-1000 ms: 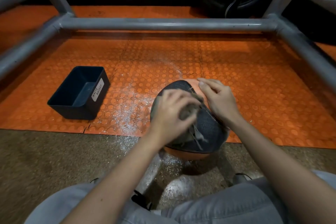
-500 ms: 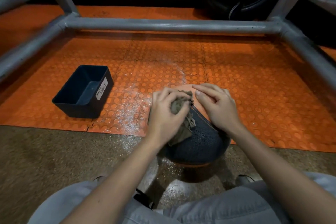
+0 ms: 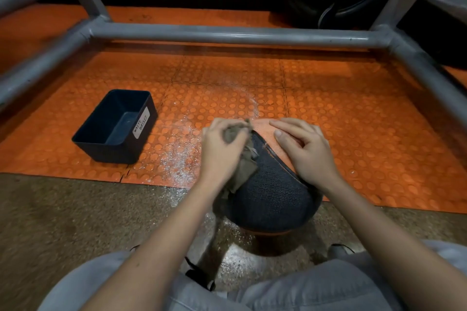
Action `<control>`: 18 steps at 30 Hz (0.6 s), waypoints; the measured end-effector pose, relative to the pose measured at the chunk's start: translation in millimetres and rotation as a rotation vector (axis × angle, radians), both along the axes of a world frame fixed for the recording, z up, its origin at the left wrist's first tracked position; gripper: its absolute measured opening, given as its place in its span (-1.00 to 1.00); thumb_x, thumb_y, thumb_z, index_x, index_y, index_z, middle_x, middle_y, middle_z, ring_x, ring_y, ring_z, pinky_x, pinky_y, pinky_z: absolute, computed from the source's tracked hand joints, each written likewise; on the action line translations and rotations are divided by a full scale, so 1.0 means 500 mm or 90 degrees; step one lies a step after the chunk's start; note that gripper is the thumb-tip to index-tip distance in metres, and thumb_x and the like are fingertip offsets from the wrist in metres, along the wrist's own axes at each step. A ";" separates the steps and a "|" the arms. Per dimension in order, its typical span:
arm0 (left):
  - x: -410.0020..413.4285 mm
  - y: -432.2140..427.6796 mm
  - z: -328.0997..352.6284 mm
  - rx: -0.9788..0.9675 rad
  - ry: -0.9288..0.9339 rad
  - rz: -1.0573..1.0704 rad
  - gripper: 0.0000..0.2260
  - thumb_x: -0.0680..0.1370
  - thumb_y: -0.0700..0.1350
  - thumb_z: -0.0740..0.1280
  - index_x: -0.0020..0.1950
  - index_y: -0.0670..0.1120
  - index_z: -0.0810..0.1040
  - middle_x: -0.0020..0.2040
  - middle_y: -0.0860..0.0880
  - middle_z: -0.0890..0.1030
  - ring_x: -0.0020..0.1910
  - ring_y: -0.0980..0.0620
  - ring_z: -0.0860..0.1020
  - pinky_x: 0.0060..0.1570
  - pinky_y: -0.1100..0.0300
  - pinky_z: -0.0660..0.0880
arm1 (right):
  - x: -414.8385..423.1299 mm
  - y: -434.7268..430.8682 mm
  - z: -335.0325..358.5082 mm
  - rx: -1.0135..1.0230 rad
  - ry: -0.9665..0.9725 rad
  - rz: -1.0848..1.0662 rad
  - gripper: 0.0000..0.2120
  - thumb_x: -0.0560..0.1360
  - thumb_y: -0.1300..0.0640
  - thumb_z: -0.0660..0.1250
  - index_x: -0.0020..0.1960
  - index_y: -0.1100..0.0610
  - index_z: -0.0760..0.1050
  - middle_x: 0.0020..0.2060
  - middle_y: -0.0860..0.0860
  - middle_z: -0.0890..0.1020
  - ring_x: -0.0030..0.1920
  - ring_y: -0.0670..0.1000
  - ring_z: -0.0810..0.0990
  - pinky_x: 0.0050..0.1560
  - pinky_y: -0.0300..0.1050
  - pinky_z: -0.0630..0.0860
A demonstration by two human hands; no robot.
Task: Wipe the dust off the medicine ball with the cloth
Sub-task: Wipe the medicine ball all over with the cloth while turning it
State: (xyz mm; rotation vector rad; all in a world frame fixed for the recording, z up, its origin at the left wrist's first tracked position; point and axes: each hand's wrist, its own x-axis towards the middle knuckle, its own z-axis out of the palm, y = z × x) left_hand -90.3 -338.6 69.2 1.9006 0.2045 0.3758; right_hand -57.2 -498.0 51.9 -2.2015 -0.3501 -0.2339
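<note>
1. The left hand (image 3: 221, 151) is curled, knuckles up, and the cloth (image 3: 246, 168) is gripped in its fingers.
2. The right hand (image 3: 303, 149) is laid on the medicine ball (image 3: 273, 197), fingers nearly straight.
3. Both bare forearms are stretched forward, angled toward each other.

Dim, warm light, brightest mid-scene

The orange mat (image 3: 328, 108) glows while the far edge sinks to black. The medicine ball (image 3: 273, 192) throws a shadow toward me, beside a pale glare on the near floor (image 3: 240, 259). My left hand (image 3: 222, 151) and the cloth (image 3: 242, 169) look slightly smeared. The pipe frame (image 3: 227, 35) bows at left and right from my wide lens.
</note>
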 end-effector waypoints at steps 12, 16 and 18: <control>0.024 0.071 -0.041 -0.256 0.233 0.106 -0.85 0.57 -0.10 0.28 -0.02 -0.18 0.55 -0.25 -0.05 0.57 -0.32 0.05 0.53 -0.35 0.26 0.44 | -0.010 0.006 0.003 -0.014 -0.001 0.031 -0.84 0.49 -0.22 0.22 0.05 -0.45 0.41 0.15 -0.35 0.46 0.23 -0.14 0.33 0.33 0.15 0.23; 0.024 0.048 -0.032 -0.208 0.158 0.078 -0.94 0.56 -0.11 0.30 -0.06 -0.05 0.55 -0.11 -0.03 0.60 -0.09 0.00 0.58 -0.17 0.27 0.46 | -0.005 -0.003 -0.001 0.008 0.001 0.019 -0.83 0.42 -0.29 0.14 -0.02 -0.49 0.40 0.13 -0.33 0.49 0.24 -0.12 0.37 0.33 0.17 0.24; 0.013 0.019 -0.013 -0.084 0.058 0.033 -0.94 0.53 -0.12 0.33 -0.03 0.02 0.56 0.01 0.03 0.57 0.09 0.03 0.52 -0.02 0.30 0.44 | 0.002 -0.004 -0.001 0.012 0.008 0.016 -0.84 0.41 -0.31 0.13 -0.04 -0.49 0.41 0.13 -0.30 0.51 0.24 -0.10 0.38 0.33 0.18 0.25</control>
